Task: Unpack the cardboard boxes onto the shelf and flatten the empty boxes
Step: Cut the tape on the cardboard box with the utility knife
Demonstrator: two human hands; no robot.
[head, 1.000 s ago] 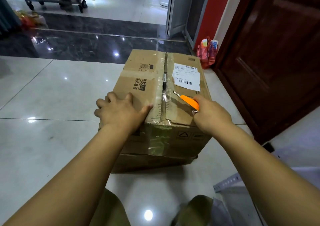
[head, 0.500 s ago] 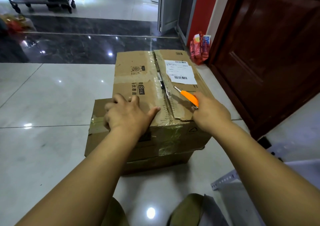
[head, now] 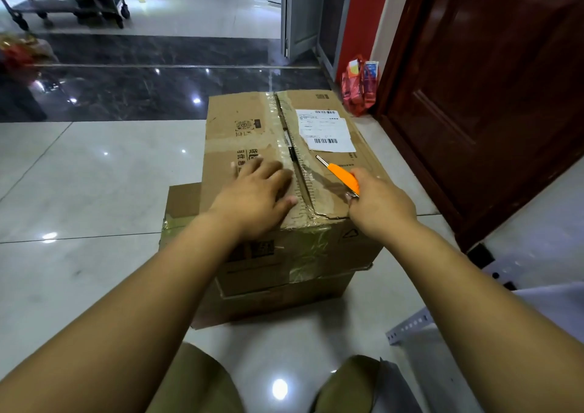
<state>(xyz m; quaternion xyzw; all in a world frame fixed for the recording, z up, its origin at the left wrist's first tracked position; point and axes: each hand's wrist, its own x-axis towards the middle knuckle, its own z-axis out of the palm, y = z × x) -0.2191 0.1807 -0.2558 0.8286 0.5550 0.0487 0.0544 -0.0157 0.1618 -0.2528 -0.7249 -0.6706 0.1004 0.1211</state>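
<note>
1. On the tiled floor (head: 79, 175) straight ahead of us sits a taped cardboard box (head: 252, 128), stacked on a lower box (head: 181, 204) that juts out to its left.
2. Along the top box runs the taped centre seam (head: 292, 153); a white shipping label (head: 325, 131) lies on the right flap, just beside that seam.
3. Our left hand (head: 256, 194) lies flat on the left flap, fingers straight and pressing down, thumb near the seam; its grip is released and holds nothing.
4. Our right hand (head: 379, 205) has its grip closed around an orange-handled cutter (head: 343, 175), which points up and left over the right flap, its metal tip just below the label.
5. Near the box's far right corner, red packets (head: 360, 84) lean by a dark wooden door (head: 493, 96).
6. Pale perforated shelf rails (head: 407, 327) lie on the floor at lower right, well apart from the boxes.
7. Far back at upper left we see a wheeled cart (head: 66, 8).
</note>
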